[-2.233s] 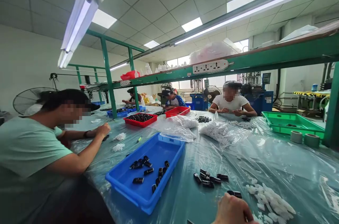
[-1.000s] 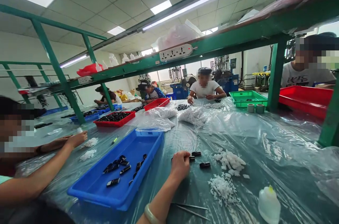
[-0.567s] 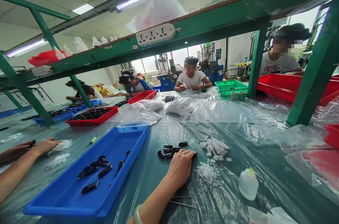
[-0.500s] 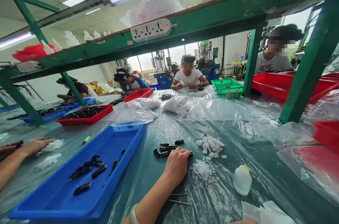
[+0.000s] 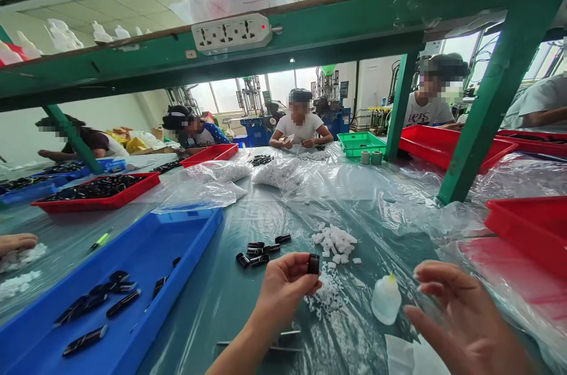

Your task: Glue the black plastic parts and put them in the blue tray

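My left hand (image 5: 286,283) is closed around a short black cylindrical piece (image 5: 313,264), one end showing past the fingertips. On the right, my right hand (image 5: 460,310) is raised with fingers apart and nothing visible in it. Between the hands stands a small translucent squeeze bottle (image 5: 387,299) with a yellowish tip. Beyond my left hand lie several similar black pieces (image 5: 259,252). A heap of white chunks (image 5: 334,240) and a spread of small white bits (image 5: 330,292) are beside it. Thin metal rods (image 5: 283,342) lie partly behind my left forearm.
A blue tray (image 5: 146,310) with black pieces stands at left. White paper (image 5: 410,356) lies by my right hand. Red trays (image 5: 527,209) edge the right side. A green shelf frame (image 5: 310,38) crosses overhead. Co-workers (image 5: 301,124) sit opposite; another person's hand (image 5: 18,242) shows at far left.
My left hand has lifted off the table from the black pieces, now holding one up. My right hand has risen into view from the bottom edge. The view has shifted right.
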A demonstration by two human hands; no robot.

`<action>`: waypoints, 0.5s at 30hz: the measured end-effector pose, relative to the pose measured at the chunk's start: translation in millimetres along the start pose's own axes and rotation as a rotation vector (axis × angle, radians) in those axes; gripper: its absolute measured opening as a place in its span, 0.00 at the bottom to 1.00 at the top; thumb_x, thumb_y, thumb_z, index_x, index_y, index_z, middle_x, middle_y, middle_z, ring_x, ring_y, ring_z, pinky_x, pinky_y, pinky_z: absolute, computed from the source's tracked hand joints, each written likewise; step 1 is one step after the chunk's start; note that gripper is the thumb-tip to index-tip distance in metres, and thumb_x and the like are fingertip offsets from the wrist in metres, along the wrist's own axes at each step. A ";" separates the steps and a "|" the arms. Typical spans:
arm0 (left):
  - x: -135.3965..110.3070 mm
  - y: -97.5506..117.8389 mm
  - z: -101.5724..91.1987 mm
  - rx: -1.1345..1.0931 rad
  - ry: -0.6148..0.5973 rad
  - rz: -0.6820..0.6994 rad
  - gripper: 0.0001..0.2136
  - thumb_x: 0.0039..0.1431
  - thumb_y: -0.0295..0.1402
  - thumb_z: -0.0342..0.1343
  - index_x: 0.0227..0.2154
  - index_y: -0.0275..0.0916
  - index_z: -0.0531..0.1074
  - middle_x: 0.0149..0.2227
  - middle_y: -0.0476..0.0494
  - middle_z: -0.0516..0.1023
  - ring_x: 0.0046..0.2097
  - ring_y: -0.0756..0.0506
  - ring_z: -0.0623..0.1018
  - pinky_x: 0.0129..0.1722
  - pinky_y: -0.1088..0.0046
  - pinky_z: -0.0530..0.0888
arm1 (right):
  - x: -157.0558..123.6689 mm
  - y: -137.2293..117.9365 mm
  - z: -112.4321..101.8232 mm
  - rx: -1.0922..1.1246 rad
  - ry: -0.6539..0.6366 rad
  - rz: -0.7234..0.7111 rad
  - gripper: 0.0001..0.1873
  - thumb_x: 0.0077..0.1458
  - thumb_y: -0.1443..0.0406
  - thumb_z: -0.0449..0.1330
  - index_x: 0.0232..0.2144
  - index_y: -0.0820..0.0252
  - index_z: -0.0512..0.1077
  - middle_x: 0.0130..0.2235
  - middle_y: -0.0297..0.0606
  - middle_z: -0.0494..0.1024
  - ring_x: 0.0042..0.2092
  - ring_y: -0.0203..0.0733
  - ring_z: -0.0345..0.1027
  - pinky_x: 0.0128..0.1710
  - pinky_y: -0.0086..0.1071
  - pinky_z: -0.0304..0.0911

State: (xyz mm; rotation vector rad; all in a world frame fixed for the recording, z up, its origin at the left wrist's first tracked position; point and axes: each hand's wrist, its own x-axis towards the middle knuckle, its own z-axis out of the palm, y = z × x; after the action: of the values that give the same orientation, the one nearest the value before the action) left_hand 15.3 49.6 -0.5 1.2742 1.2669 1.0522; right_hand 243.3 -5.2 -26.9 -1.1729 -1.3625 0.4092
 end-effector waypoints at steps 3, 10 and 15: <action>-7.1 2.4 6.1 -0.153 -0.031 -0.066 0.17 0.37 0.35 0.64 0.32 0.32 0.74 0.29 0.41 0.80 0.30 0.45 0.79 0.33 0.69 0.75 | 10.6 17.4 3.7 -0.082 -0.195 0.167 0.36 0.45 0.51 0.61 0.54 0.51 0.54 0.54 0.46 0.65 0.55 0.54 0.60 0.49 0.44 0.63; -17.7 6.2 13.3 -0.309 -0.115 -0.150 0.15 0.37 0.31 0.67 0.31 0.32 0.76 0.28 0.40 0.80 0.29 0.47 0.79 0.30 0.74 0.73 | 11.9 21.7 18.8 -0.068 -0.538 0.387 0.35 0.44 0.55 0.59 0.54 0.60 0.59 0.54 0.46 0.69 0.56 0.51 0.61 0.53 0.40 0.58; -22.2 6.8 18.4 -0.339 -0.149 -0.230 0.16 0.37 0.31 0.67 0.32 0.32 0.75 0.29 0.40 0.81 0.30 0.45 0.79 0.29 0.74 0.73 | 9.1 13.6 18.2 -0.011 -0.479 0.421 0.25 0.46 0.54 0.60 0.46 0.56 0.68 0.44 0.40 0.77 0.47 0.49 0.70 0.43 0.34 0.65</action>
State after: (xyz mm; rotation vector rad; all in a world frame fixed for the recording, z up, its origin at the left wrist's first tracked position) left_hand 32.8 26.5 5.8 0.9086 1.0413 0.9405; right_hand 234.5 15.2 -36.9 -1.4318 -1.5141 1.0372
